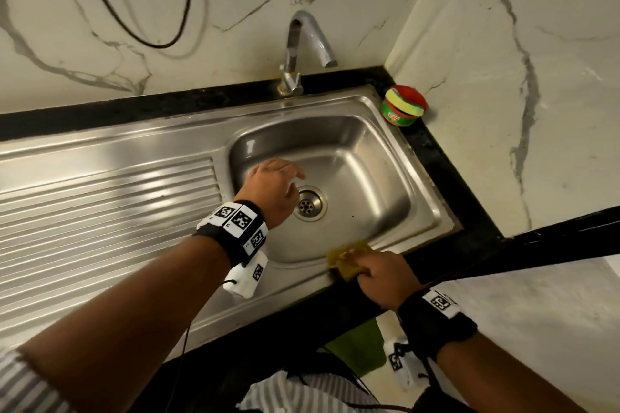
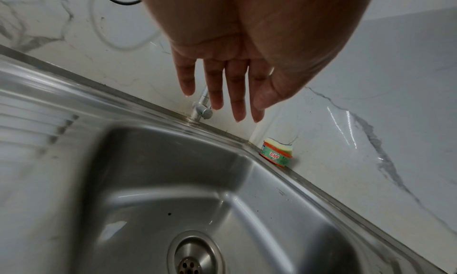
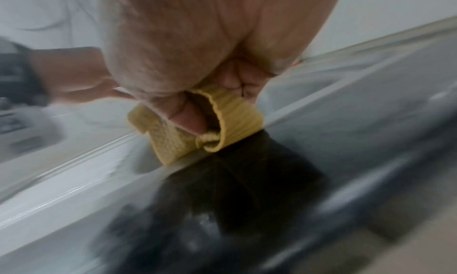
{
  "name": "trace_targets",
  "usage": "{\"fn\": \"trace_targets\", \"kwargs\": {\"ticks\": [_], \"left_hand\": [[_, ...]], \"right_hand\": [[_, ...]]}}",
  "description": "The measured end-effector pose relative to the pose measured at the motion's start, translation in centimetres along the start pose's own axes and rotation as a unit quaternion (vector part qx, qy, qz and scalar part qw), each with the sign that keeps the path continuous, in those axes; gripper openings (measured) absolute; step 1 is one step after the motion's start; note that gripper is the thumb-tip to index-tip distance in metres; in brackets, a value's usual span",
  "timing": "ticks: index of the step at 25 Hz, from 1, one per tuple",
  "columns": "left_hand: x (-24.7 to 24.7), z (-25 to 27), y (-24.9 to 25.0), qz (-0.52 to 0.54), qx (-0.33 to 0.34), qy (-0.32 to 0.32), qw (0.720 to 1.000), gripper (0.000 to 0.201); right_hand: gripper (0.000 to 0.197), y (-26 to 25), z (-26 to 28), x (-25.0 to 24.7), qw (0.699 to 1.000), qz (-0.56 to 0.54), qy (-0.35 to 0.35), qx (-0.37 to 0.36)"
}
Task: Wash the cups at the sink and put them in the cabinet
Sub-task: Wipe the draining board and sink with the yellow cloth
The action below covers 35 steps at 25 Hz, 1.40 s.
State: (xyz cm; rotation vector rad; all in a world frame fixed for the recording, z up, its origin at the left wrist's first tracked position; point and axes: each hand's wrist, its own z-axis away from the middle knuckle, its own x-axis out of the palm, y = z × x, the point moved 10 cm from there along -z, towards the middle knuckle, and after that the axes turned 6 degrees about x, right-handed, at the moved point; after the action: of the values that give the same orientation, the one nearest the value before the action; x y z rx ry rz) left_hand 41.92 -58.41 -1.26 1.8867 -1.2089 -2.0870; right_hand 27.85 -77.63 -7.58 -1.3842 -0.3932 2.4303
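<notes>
No cup shows in any view. My left hand (image 1: pixel 271 184) hovers over the steel sink basin (image 1: pixel 362 157), just left of the drain (image 1: pixel 308 204); its fingers (image 2: pixel 237 98) are straight and hold nothing. My right hand (image 1: pixel 382 275) grips a folded yellow cloth (image 1: pixel 349 256) at the sink's front right rim. In the right wrist view the thumb and fingers pinch the yellow cloth (image 3: pixel 230 119) against the steel edge. The tap (image 1: pixel 303 47) stands at the back of the sink, with no water running.
A ribbed steel drainboard (image 1: pixel 100 211) stretches left of the basin. A green and red tub of dish soap (image 1: pixel 402 106) with a sponge on top sits in the back right corner on the black counter (image 1: pixel 446 174). Marble walls close in behind and to the right.
</notes>
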Motion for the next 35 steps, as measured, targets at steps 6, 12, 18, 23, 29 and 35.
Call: {"fn": "trace_targets", "kwargs": {"ticks": [6,12,18,23,29,35], "left_hand": [[-3.1,4.2,-2.8,-0.020,-0.024,0.040,0.999,0.033],[-5.1,6.7,-4.4,-0.033,-0.042,0.077,0.996,0.030],[-2.9,4.5,-0.1,-0.021,-0.012,0.053,0.998,0.031],[1.6,1.7,4.9,0.075,0.009,0.013,0.997,0.030],[11.0,-2.9,9.0,0.449,-0.145,-0.102,0.876,0.061],[17.2,-6.0,9.1,0.444,-0.319,-0.071,0.835,0.063]], "right_hand": [[0.048,-21.0,1.0,12.2,0.938,0.066,-0.198,-0.275],[0.053,-19.0,1.2,11.7,0.932,0.004,-0.214,-0.293],[0.029,0.7,-1.1,-1.3,0.999,-0.042,-0.016,0.002],[0.021,5.2,0.2,-9.1,0.845,-0.519,0.077,0.104],[0.036,6.9,0.4,-8.4,0.629,-0.766,0.012,0.132],[0.049,15.9,1.1,-7.5,0.695,-0.690,0.003,0.200]]}}
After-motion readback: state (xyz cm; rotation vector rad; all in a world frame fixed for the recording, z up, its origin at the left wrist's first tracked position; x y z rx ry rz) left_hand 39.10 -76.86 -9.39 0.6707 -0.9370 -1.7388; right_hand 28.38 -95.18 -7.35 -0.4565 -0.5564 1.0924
